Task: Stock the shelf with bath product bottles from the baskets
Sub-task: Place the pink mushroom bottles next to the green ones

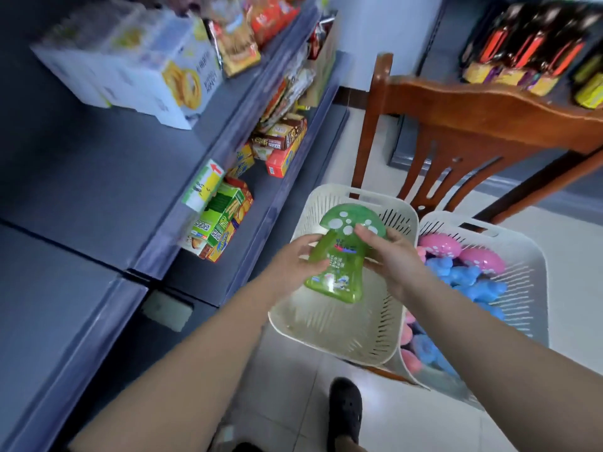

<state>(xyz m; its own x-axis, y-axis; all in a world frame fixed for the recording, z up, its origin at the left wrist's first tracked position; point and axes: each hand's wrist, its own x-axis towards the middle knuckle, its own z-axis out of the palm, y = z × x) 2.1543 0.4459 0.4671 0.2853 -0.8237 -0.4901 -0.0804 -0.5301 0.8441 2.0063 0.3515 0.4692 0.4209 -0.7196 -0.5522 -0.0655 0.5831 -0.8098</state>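
At centre frame, the green mushroom-shaped bottle (339, 252) is held above the cream basket (342, 327): the left hand (293, 262) curls round its neck, the right hand (391, 256) pinches beside its spotted cap. Its label print is too blurred to read.

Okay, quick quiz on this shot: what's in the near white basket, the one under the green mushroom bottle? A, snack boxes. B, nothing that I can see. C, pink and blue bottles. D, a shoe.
B: the near white basket shows only its bare slatted bottom below the green mushroom bottle, which both hands hold above it; the pink and blue bottles lie in the other basket.
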